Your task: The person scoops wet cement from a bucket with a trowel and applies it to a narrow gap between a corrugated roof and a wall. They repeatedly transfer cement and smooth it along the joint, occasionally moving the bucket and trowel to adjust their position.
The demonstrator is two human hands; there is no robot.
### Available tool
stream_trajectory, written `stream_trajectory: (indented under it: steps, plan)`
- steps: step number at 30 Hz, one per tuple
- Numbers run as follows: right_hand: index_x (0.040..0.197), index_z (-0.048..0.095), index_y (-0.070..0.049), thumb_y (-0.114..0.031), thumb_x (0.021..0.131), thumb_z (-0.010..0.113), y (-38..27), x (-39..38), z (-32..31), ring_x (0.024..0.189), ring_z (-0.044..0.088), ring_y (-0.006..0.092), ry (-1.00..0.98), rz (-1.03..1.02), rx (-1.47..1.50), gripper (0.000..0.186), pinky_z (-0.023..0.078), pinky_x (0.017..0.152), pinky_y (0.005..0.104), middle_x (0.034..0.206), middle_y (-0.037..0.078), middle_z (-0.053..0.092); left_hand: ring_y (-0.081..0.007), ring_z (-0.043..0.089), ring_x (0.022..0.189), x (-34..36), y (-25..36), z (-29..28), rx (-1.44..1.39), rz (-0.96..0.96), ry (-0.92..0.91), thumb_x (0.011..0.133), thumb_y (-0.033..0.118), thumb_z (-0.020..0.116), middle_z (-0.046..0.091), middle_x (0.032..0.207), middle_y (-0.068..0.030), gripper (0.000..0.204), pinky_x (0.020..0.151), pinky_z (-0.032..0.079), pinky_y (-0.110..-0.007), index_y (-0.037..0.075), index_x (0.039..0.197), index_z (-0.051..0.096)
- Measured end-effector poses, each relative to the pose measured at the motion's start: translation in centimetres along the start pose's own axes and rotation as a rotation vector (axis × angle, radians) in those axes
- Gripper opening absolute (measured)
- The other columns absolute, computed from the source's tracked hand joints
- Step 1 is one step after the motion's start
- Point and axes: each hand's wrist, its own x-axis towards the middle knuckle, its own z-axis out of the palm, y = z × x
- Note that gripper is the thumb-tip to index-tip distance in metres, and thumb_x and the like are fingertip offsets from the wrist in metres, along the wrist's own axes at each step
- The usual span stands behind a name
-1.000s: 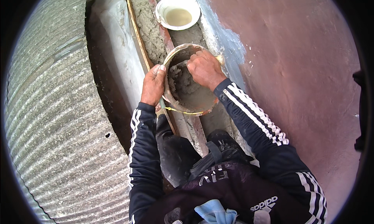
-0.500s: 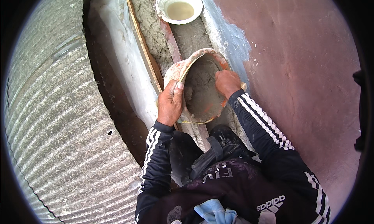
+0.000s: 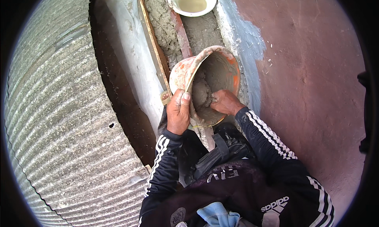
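A mortar-smeared orange bucket (image 3: 182,74) is tilted on its side in front of me, its mouth facing right. My left hand (image 3: 179,112) grips the near left part of its rim, thumb over the edge. Inside the mouth, my right hand (image 3: 227,102) is closed, apparently round a trowel whose handle is hidden by the fist. A lump of wet grey mortar (image 3: 202,92) lies just ahead of the fingers. More mortar coats the bucket's inner wall.
A white basin (image 3: 213,5) with cloudy water stands beyond the bucket. Rough mortar (image 3: 158,24) lies between a wooden board (image 3: 152,41) and a reddish strip (image 3: 181,33). Corrugated roofing (image 3: 63,108) lies left, past a dark gap; a reddish-brown surface (image 3: 308,77) spreads right.
The bucket has tipped further, showing more of its inside. My right hand has moved down and left, deeper into the mouth, and a mortar lump now shows before it.
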Motion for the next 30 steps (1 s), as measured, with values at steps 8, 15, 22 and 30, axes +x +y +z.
stream_trajectory:
  steps: [8, 15, 22, 30]
  plan:
    - [0.088, 0.069, 0.004, -0.021, 0.075, 0.071, -0.4, -2.0, -7.4, 0.081, 0.068, 0.0437, -0.089, -0.013, 0.004, 0.029, 0.053, 0.075, 0.0474, 0.084, 0.028, 0.068, -0.0048, 0.049, 0.089, -1.3, -1.6, 1.3, -0.378, -0.204, 0.288, 0.114, 0.022, 0.05, 0.057, 0.096, 0.0048, 0.026, 0.078, 0.045, -0.024, 0.001, 0.103, 0.061]
    - [0.085, 0.069, 0.007, -0.015, 0.073, 0.071, -4.3, -3.7, -14.0, 0.07, 0.067, 0.0444, 0.19, 0.044, -0.138, 0.025, 0.052, 0.068, 0.0499, 0.077, 0.031, 0.065, -0.0055, 0.052, 0.088, -6.7, -1.3, 4.3, -0.757, -0.372, 0.418, 0.114, 0.026, 0.049, 0.06, 0.098, 0.0026, 0.027, 0.077, 0.047, -0.024, 0.003, 0.113, 0.063]
    - [0.083, 0.07, 0.008, -0.012, 0.077, 0.07, -9.5, 7.3, -16.6, 0.055, 0.063, 0.0311, -0.042, -0.092, -0.532, 0.021, 0.051, 0.058, 0.0447, 0.069, 0.024, 0.067, -0.0158, 0.056, 0.12, -9.6, -0.9, 8.0, -0.628, -0.399, 0.451, 0.114, 0.021, 0.044, 0.061, 0.133, -0.0089, 0.039, 0.105, 0.043, -0.03, -0.006, 0.141, 0.054]
    - [0.092, 0.072, 0.008, -0.013, 0.091, 0.064, -18.9, 23.9, -11.3, 0.06, 0.07, 0.0277, -0.573, 0.251, -0.977, 0.022, 0.058, 0.056, 0.0429, 0.079, 0.022, 0.072, -0.0087, 0.047, 0.088, -9.9, 0.1, 9.2, -0.531, -0.356, 0.525, 0.114, 0.019, 0.046, 0.055, 0.094, -0.0002, 0.024, 0.079, 0.044, -0.028, -0.001, 0.112, 0.06]
